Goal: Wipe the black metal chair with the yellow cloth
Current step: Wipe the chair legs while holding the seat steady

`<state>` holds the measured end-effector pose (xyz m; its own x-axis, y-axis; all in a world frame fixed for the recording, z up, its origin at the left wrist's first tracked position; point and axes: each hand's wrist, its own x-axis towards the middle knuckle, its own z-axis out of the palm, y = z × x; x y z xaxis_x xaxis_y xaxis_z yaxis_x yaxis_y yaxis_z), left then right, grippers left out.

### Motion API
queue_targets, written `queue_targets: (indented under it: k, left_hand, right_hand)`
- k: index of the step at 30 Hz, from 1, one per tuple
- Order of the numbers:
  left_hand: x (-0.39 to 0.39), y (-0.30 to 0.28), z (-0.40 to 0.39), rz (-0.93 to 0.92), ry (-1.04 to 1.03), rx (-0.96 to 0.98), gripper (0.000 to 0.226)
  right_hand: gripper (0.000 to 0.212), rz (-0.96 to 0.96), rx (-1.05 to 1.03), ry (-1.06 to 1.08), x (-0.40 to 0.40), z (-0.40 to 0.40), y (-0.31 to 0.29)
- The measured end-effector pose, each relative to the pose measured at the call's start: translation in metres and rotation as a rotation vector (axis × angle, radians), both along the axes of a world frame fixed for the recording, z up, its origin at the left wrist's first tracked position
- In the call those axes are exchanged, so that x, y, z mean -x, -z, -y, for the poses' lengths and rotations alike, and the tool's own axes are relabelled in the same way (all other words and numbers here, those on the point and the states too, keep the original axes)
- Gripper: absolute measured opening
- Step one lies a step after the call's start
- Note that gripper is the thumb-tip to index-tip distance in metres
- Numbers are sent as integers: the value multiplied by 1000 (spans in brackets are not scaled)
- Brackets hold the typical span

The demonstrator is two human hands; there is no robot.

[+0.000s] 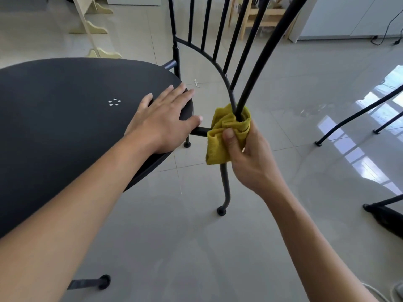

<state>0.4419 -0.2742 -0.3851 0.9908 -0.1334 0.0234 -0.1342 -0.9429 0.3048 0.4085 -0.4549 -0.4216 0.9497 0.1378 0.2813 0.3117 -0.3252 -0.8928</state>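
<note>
right hand gripping yellow cloth bunched round the black metal chair back post, left hand flat, fingers spread on seat edge, backrest bars crowding in, another chair's legs right, wooden stool behind

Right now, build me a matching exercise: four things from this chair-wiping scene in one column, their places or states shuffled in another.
1. left hand
2. right hand
3. yellow cloth
4. round black metal chair seat

A. wrapped around a black bar
B. lying flat, palm down
C. bears five small holes
D. gripping fabric

Pairs: 1-B, 2-D, 3-A, 4-C
</note>
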Motion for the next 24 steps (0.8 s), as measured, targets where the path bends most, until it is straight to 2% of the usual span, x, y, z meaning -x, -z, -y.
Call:
queue_targets:
  k: [3, 8, 11, 16, 24]
  left_hand:
    - [0, 0, 1, 4, 0, 3, 62]
    - [0, -1, 1, -5, 0, 5, 63]
    - [0, -1, 1, -1, 0, 6, 63]
    - [-1, 2, 0, 3, 1, 12, 63]
    - [-2, 2, -1, 9, 4, 24, 63]
  right_hand:
    - [22, 57, -7, 39, -4, -4, 10]
    - [25, 157, -51, 201, -3, -24, 64]
    - [25, 213, 47, 293, 0, -28, 109]
    - [24, 45, 223, 382, 11, -10, 190]
    - [15, -225, 300, 357, 17, 11, 236]
